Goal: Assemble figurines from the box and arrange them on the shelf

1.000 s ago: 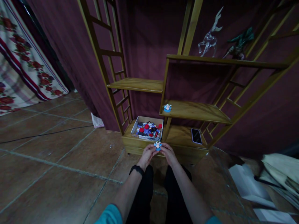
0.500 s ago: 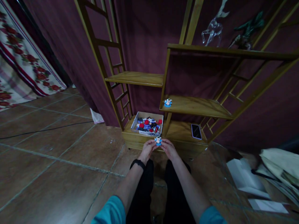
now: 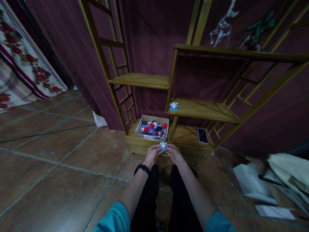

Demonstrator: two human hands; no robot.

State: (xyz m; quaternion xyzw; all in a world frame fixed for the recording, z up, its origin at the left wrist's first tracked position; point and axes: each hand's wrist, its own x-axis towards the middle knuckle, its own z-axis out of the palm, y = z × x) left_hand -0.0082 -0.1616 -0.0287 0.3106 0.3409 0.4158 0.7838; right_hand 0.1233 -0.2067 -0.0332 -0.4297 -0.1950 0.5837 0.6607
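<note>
Between my two hands is a small blue-and-white figurine (image 3: 163, 146) on a blue base, held upright in front of the low shelf. My left hand (image 3: 153, 153) pinches it from the left, a dark band around that wrist. From the right, the fingers of my right hand (image 3: 174, 153) close on it as well. A similar figurine (image 3: 174, 106) stands at the left end of the middle shelf (image 3: 202, 109). Just beyond my hands, an open cardboard box (image 3: 139, 126) holds several small red, blue and dark figures in a jumble.
A phone (image 3: 202, 136) lies on the bottom shelf at right. A clear deer figure (image 3: 222, 30) and a green statue (image 3: 259, 30) stand on the upper shelf (image 3: 236, 53). White boxes (image 3: 252, 183) and a pale bag (image 3: 287, 166) lie on the floor at right; a cable (image 3: 48, 132) crosses the left.
The view has shifted very slightly. Both hands keep the figurine in the same place, and nothing else has moved.
</note>
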